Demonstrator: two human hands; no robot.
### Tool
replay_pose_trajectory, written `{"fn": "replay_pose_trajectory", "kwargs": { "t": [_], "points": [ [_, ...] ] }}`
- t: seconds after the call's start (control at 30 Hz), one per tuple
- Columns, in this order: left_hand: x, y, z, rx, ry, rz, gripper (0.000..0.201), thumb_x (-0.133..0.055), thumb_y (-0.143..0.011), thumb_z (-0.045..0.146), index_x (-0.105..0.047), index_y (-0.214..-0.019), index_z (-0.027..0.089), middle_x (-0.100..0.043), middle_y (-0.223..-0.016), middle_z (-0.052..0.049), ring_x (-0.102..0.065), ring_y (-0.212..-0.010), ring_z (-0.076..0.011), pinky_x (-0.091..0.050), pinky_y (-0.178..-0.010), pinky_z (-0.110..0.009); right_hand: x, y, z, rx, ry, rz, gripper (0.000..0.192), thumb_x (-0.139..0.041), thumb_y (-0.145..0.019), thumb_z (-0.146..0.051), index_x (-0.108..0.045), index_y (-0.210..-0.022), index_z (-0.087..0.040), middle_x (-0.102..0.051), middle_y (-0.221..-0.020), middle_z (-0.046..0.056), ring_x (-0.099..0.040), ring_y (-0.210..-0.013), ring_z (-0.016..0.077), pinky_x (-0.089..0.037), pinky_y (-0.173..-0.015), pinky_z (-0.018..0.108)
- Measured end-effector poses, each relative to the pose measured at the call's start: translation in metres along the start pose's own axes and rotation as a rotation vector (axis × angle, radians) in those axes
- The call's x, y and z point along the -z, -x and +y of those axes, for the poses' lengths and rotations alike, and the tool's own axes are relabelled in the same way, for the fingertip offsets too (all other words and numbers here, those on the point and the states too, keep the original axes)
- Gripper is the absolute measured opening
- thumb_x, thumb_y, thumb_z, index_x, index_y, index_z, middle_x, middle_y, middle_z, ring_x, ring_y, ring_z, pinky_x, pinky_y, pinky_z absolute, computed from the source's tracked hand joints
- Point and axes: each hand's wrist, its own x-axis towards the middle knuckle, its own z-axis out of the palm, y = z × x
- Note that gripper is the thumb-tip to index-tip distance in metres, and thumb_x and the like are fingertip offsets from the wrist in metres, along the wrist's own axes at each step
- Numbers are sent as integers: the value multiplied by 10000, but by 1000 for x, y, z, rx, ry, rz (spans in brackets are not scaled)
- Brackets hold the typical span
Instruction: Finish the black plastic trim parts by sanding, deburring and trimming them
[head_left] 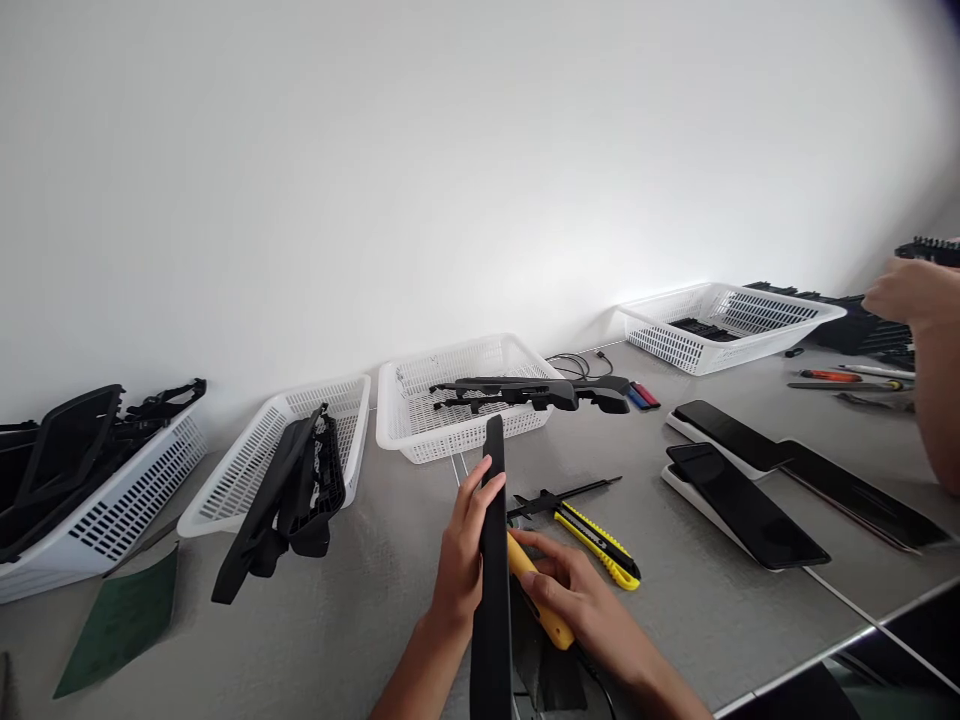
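Note:
My left hand is closed around a long black plastic trim piece, held up on end in front of me. My right hand grips a yellow-handled tool just right of the trim piece. The tool's working end is hidden behind the piece. A thin black cable runs below the handle; whether it joins the tool I cannot tell. Beyond my right hand lie a yellow utility knife and a black caliper. A dark cloth-like sheet lies under my hands.
White baskets stand along the wall, several with black plastic parts. Two black phone-like devices rest on white stands at right. A green sheet lies at left. Another person's hand holds a black part at far right.

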Motion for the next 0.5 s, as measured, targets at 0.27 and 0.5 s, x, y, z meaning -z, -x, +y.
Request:
{"fn": "replay_pose_trajectory", "kwargs": {
  "t": [0.27, 0.5],
  "points": [
    [14, -6, 14, 16, -157, 167, 585, -549, -1068, 530, -485, -1619, 346, -328, -1765, -112, -369, -1606, -388, -442, -1232, -546, 4, 2, 1, 18, -105, 77, 759, -694, -923, -596, -557, -1536, -170, -627, -725, -16, -515, -576, 147, -395, -537, 255],
    [16, -10, -4, 206, -137, 314, 563, -496, -1042, 134, -603, -1527, 398, -379, -1753, -11, -366, -1621, -298, -369, -1295, -490, -1, 6, -1, 1, -241, -107, 794, -689, -838, -417, -476, -1581, -233, -735, -950, 29, -674, -613, 183, -517, -597, 300]
  ]
}}
